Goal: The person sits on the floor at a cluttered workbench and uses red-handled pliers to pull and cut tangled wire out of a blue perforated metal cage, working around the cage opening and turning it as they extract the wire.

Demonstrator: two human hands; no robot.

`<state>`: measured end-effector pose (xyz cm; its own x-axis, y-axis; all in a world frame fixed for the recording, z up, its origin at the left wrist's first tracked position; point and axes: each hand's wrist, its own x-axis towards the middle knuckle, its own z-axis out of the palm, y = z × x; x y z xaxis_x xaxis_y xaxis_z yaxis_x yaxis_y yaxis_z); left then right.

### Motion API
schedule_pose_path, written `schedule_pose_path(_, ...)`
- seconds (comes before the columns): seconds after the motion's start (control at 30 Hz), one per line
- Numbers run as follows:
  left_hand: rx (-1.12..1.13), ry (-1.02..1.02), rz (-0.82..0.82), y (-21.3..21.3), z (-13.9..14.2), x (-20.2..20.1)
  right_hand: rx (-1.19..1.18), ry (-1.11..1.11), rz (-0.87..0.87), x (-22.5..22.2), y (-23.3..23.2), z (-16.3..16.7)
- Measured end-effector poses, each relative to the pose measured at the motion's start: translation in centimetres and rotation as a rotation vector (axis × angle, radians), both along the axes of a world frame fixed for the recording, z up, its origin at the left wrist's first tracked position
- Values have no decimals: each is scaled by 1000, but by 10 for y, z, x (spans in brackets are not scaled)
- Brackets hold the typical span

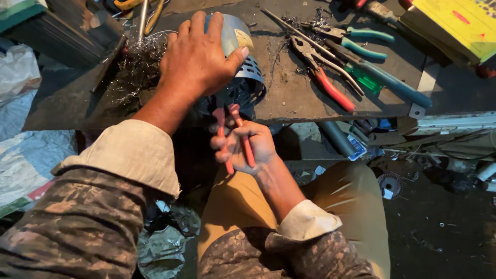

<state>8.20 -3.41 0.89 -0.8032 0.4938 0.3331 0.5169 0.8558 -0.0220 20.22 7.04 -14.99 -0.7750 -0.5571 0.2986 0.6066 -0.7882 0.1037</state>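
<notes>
Left hand [199, 59]: laid over the top of a grey metal motor housing [243, 67], fingers spread and curled round its far side, thumb pressed on the slotted right flank; a firm grip. The housing lies on its side at the near edge of the dark surface [289, 98], its open end facing the person.

Right hand [248, 147]: closed round the two red handles of a pair of pliers [235, 134], held just below the surface edge. The plier tips point up into the housing's open end; the jaws themselves are hidden in shadow.

Left of the housing: a tangle of thin wire [137, 64].

Right of the housing, on the same surface: red-handled pliers [325, 77], teal-handled pliers [361, 44], a green-handled screwdriver [361, 75], lying close together.

Far right corner: a yellow box [460, 23].

Below: tan trousers [356, 196], camouflage sleeves with pale cuffs, scrap on the floor.
</notes>
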Motion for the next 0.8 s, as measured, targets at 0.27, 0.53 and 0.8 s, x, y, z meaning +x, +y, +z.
schedule_pose_path(0.27,-16,3,5,0,-1,-1,1219,47,-334,-6,-13,30)
schedule_pose_path(0.53,17,16,-70,-4,-3,-2,550,-3,-240,-43,27,33)
schedule_pose_path(0.8,33,-25,-48,1,-2,-5,684,94,-75,1,61,47)
